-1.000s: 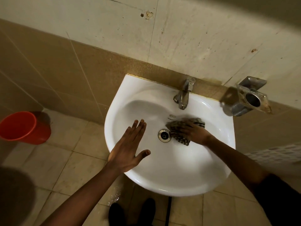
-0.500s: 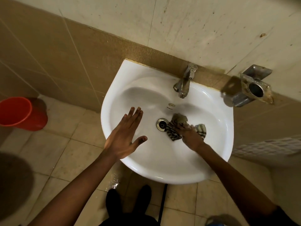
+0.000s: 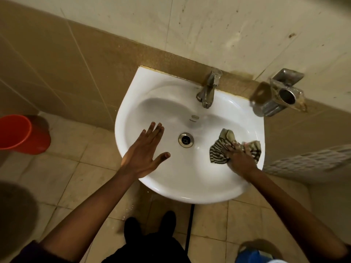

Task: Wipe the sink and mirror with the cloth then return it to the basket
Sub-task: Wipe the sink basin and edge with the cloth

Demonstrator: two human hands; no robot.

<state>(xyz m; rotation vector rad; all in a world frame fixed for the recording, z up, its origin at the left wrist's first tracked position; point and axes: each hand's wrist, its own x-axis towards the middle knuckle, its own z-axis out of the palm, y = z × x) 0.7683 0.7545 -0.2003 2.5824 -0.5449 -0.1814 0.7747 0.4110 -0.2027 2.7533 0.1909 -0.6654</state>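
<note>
A white wall-mounted sink point(image 3: 167, 188) fills the middle of the view, with a metal drain point(image 3: 185, 139) at its centre and a steel tap point(image 3: 208, 90) at the back. My right hand point(image 3: 240, 160) presses a striped cloth point(image 3: 220, 150) against the right inner wall of the bowl. My left hand point(image 3: 145, 151) is flat with fingers spread at the bowl's left front edge; it holds nothing. No mirror is in view.
A white perforated basket point(image 3: 313, 162) stands to the right of the sink. A metal holder point(image 3: 284, 93) juts from the wall beside the tap. A red bucket point(image 3: 20, 133) sits on the tiled floor at left. My feet point(image 3: 150, 223) are below the sink.
My right hand has dragged the cloth from beside the drain to the bowl's right side. My left hand kept its place on the left rim. The view tilted down.
</note>
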